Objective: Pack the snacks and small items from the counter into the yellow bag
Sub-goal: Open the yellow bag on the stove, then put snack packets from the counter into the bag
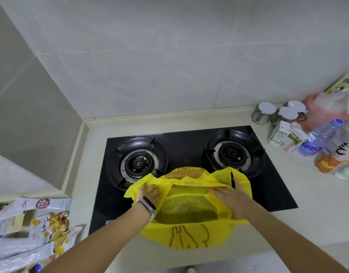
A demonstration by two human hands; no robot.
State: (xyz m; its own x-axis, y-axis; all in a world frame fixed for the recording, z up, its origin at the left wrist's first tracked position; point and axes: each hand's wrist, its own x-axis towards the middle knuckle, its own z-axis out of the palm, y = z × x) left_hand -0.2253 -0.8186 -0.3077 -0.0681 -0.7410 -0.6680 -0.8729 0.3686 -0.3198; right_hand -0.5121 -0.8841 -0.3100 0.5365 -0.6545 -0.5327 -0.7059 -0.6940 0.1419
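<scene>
The yellow bag (187, 233) stands on the front edge of the black gas hob, its mouth held wide apart. My left hand (150, 193) grips the bag's left rim. My right hand (231, 198) lies flat on the right rim, pressing it outward. Inside the bag I see a flat yellowish packet (186, 210). Several snack packets (34, 231), silver and yellow, lie on the counter at the lower left, apart from both hands.
The black two-burner hob (189, 146) fills the middle of the counter. At the right stand lidded jars (267, 112), small drink cartons (285, 136), a water bottle (320, 139) and an orange drink bottle (335, 158). Tiled walls close the back and left.
</scene>
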